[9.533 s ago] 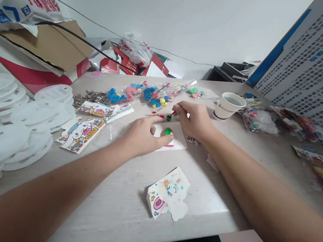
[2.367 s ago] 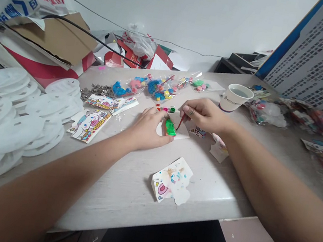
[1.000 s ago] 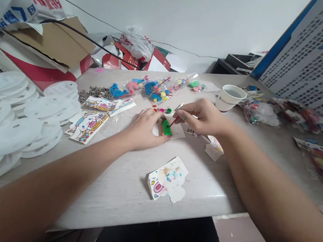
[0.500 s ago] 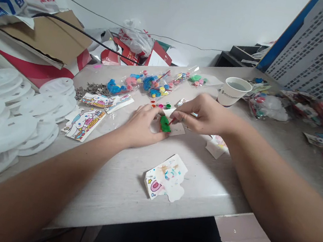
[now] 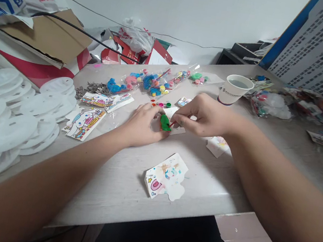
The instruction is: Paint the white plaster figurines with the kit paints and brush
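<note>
The left forearm reaches in from the lower left, and the left hand (image 5: 142, 126) lies low over the table (image 5: 126, 196), back upward, its thumb and fingers curved around a small green painted piece (image 5: 165, 122) and gripping it by its edges. The piece rests near the middle of the table with a white paper (image 5: 180, 130) by it, some orange showing along its rim. On its other side the right hand (image 5: 201, 117) is bent at the wrist, fingertips pinched around a thin red brush (image 5: 173, 123) that slants down to the green surface; the hand hides most of the handle and part of the paper. Around them, at the far left, white plastic discs (image 5: 11, 131) lie heaped in front of a cardboard box (image 5: 51, 37). Next come printed cards (image 5: 86, 123), with small metal parts (image 5: 95, 89) behind them. Small paint pots (image 5: 168, 105) stand just beyond the piece, and clear bags of coloured pieces (image 5: 154, 85) lie farther back. A paint-stained card (image 5: 167, 176) lies nearer the table's front edge. A paper cup (image 5: 235, 90) of liquid stands beyond the right wrist, with more packed bags (image 5: 271, 105) to its right.
</note>
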The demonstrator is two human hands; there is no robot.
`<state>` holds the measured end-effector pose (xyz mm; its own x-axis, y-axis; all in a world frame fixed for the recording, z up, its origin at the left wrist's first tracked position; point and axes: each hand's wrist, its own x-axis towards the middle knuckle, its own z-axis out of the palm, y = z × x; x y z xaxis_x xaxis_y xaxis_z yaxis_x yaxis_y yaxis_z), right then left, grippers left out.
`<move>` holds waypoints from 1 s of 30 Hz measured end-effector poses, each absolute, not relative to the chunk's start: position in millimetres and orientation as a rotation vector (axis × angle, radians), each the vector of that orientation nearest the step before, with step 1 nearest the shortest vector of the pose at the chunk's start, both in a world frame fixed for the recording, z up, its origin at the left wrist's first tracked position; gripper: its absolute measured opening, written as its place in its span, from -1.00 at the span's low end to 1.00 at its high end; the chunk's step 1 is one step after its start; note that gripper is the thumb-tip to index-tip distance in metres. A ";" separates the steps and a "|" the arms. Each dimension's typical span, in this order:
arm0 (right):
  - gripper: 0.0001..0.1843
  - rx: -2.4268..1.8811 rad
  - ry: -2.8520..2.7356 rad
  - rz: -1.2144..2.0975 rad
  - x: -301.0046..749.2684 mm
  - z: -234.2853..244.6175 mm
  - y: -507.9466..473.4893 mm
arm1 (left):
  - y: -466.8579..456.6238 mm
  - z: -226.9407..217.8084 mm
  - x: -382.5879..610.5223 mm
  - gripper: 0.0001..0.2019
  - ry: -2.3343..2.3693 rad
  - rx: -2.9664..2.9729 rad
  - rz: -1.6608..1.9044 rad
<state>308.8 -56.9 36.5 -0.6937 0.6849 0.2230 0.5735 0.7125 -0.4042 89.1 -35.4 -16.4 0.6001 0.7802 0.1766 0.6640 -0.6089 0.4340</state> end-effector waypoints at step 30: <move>-0.70 -1.193 -2.099 0.238 309.6 21.7 -42.3 | -35.2 -16.3 87.8 -0.55 1.188 2.550 0.477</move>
<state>309.6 -42.3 21.7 -0.3301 0.8110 0.4830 0.6822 0.5586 -0.4718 87.8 -35.2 -16.3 0.6055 0.7765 0.1745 0.6816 -0.6191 0.3901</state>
